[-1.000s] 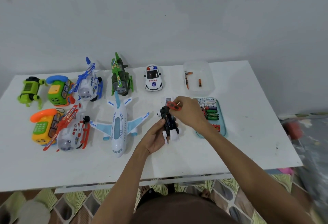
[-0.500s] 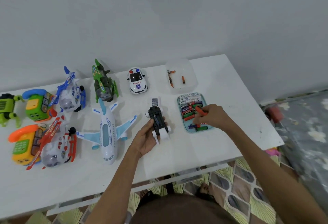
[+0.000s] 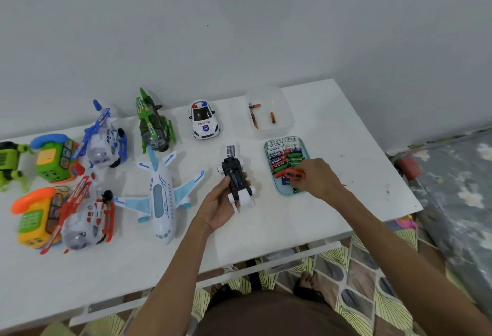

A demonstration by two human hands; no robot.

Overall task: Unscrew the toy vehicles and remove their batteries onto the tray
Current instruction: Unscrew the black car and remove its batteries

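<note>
A: Left hand (image 3: 219, 209)?
B: Grip curled round the upturned toy car (image 3: 235, 176), black underside facing up, over the surface (image 3: 332, 216), just right of the toy plane (image 3: 159, 197).
A: And the right hand (image 3: 319, 178)?
B: Grip pinching a small red tool (image 3: 294, 175), low over the teal tray (image 3: 278, 191), among the batteries (image 3: 282, 149) piled there.
A: Anything nearby?
B: Striped white piece (image 3: 231, 151) flat just beyond the car; farther back, police car (image 3: 203, 120) and clear tub (image 3: 286, 122).
</note>
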